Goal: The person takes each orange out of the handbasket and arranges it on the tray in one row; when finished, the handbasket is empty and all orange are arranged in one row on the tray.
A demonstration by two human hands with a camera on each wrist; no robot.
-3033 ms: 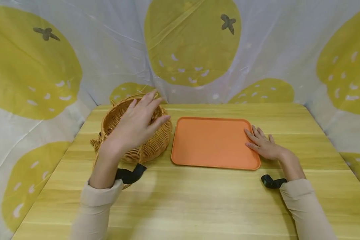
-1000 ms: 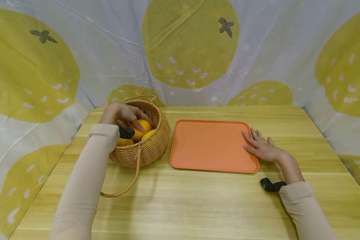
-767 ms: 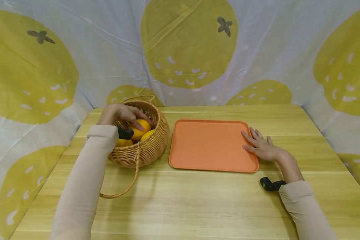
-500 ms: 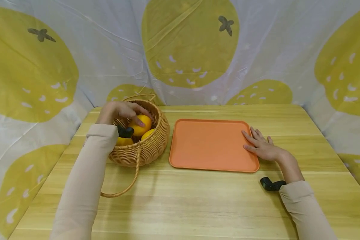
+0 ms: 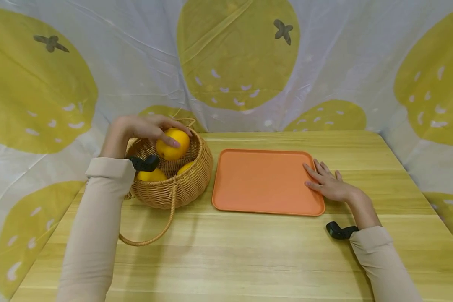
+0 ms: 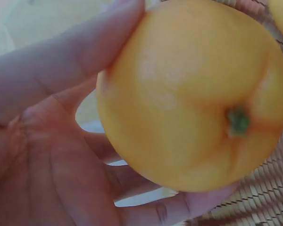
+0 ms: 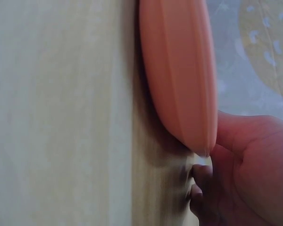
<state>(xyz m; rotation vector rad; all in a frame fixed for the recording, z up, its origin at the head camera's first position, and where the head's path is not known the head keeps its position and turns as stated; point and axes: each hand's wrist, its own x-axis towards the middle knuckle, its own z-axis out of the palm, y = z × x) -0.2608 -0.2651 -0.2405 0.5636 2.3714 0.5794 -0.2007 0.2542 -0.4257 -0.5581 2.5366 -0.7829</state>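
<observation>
My left hand grips an orange at the mouth of a wicker basket. In the left wrist view, the thumb lies on one side of the orange and fingers wrap its far side; its green stem end shows. Lower in the basket sit a yellow-orange fruit and another, both partly hidden. To the right, an orange rectangular tray lies flat on the table. My right hand rests with fingers spread over the tray's right rim, some fingers on the table beyond it.
The basket's handle hangs down onto the wooden table in front. Another handle stands at the back. A fruit-printed curtain closes off the back and both sides.
My left hand has gone from above the basket down into it, taken hold of the orange and lifted it to rim height. The right hand has stayed on the tray's edge.
</observation>
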